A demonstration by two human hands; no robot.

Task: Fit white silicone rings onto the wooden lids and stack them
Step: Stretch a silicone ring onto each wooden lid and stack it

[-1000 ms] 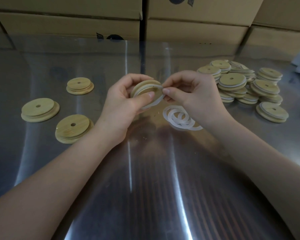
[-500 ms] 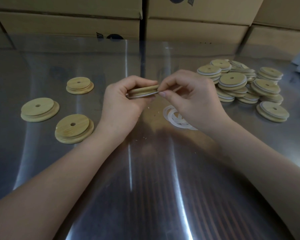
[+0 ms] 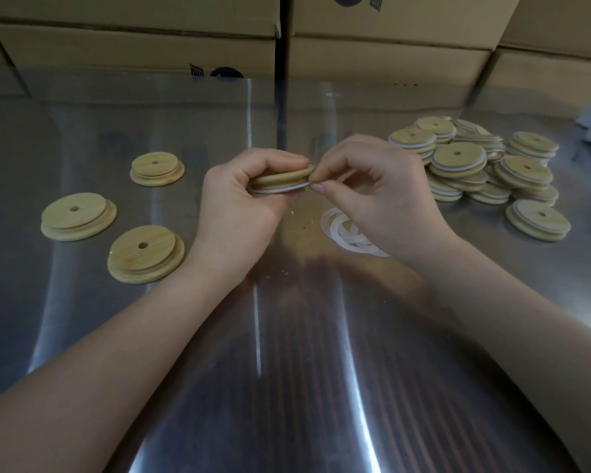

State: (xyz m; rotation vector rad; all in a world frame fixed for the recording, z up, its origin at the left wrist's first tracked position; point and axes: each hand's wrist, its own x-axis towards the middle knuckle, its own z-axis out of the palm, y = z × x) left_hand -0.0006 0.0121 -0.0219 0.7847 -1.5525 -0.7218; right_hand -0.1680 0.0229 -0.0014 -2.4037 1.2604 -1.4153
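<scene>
Two hands are raised over the steel surface [image 3: 304,387]. One wooden lid [image 3: 284,176] is gripped edge-on by the curled fingers of the left hand [image 3: 239,206]. A white silicone ring [image 3: 280,190] on its lower side is pinched at the right end by the right hand [image 3: 386,196]. Loose rings [image 3: 338,230] lie beneath that hand. Three bare lids [image 3: 145,252] are set to the left, ringed lids [image 3: 471,165] are piled farther right, and cardboard boxes [image 3: 133,46] are stacked behind.
</scene>
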